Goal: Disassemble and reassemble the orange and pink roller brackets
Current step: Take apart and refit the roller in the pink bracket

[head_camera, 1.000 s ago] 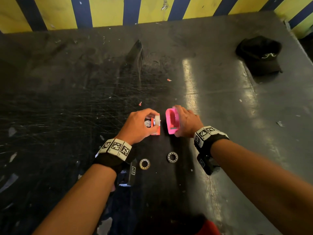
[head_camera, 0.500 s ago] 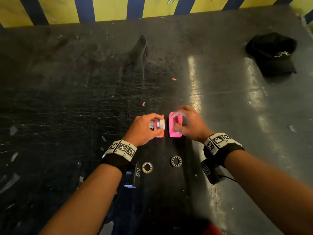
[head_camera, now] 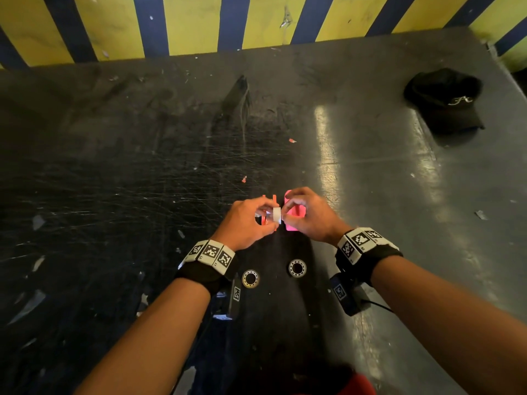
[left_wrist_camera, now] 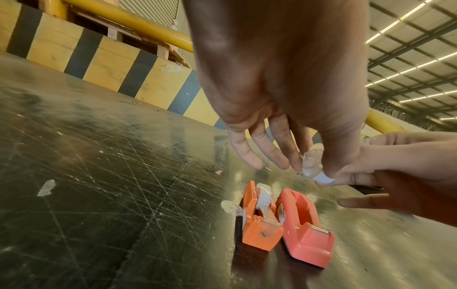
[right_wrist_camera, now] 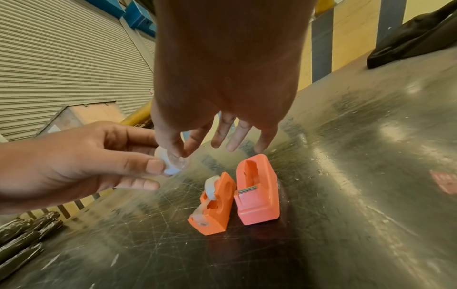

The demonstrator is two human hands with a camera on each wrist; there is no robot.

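The orange bracket [left_wrist_camera: 259, 224] and the pink bracket [left_wrist_camera: 306, 230] stand side by side on the dark table [head_camera: 142, 195]. The orange one has a white roller [left_wrist_camera: 263, 195] seated in it; the pink one's slot [right_wrist_camera: 254, 176] is empty. Above them a second white roller [head_camera: 277, 215] is held between both hands. My left hand [head_camera: 251, 220] pinches it with thumb and fingers [right_wrist_camera: 153, 166]. My right hand [head_camera: 308, 215] pinches its other side with thumb and forefinger [right_wrist_camera: 178, 150], the other fingers spread. In the head view the hands hide most of the orange bracket [head_camera: 274, 198] and part of the pink bracket [head_camera: 298, 215].
Two metal bearing rings [head_camera: 250, 278] [head_camera: 297, 267] lie on the table between my wrists. A black cap [head_camera: 445, 101] sits at the far right. A yellow and blue striped wall [head_camera: 256, 21] closes the table's far side. Small scraps dot the scratched surface.
My right hand has let go of the pink bracket and taken hold of the white roller that the left hand holds. Both brackets now stand free on the table.
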